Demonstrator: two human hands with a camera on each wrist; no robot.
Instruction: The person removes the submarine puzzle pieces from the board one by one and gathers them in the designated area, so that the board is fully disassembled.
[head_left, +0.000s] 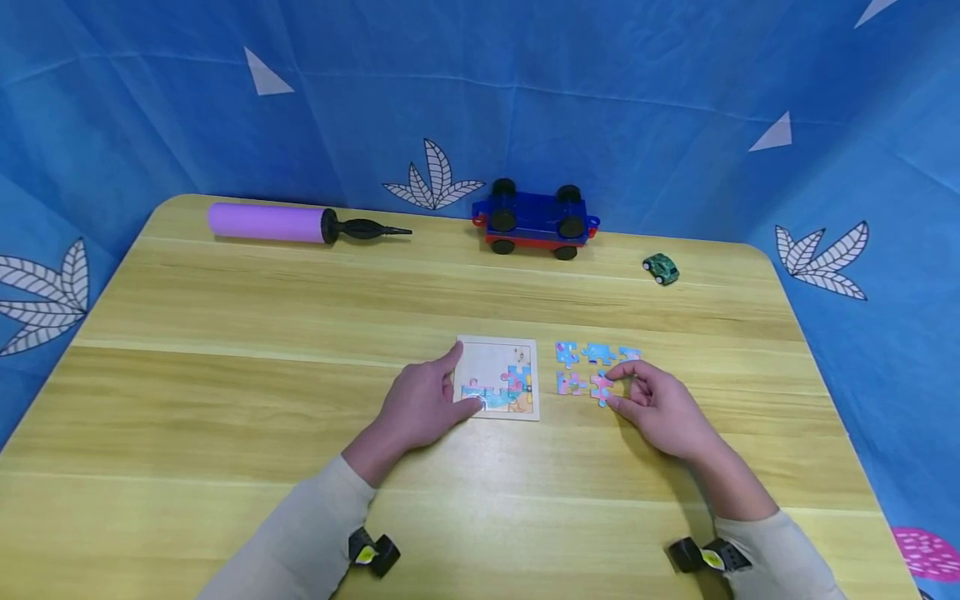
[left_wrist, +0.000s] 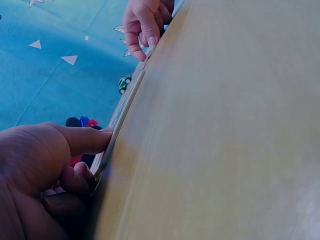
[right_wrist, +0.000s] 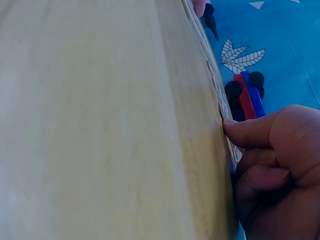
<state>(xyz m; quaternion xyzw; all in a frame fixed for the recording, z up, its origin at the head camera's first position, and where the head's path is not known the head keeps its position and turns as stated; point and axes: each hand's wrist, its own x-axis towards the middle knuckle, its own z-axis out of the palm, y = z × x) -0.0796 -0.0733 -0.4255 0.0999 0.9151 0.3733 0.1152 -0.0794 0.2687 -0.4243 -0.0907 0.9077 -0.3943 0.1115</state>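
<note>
While the left hand (head_left: 422, 402) is gripping the partly filled puzzle tray (head_left: 483, 358) by its left side | the right hand (head_left: 666, 414) is pinching a pink puzzle piece (head_left: 600, 389) between thumb and forefinger, right of the tray | four loose pieces (head_left: 598, 354) are lying on the table (head_left: 300, 350) nearby

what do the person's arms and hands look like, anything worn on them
The left hand and right hand are bare, without gloves. The left sleeve and right sleeve are long and pale beige-grey. A small, blocky black left camera and a matching right camera sit by the cuffs, each mount showing a yellow-green mark.
</note>
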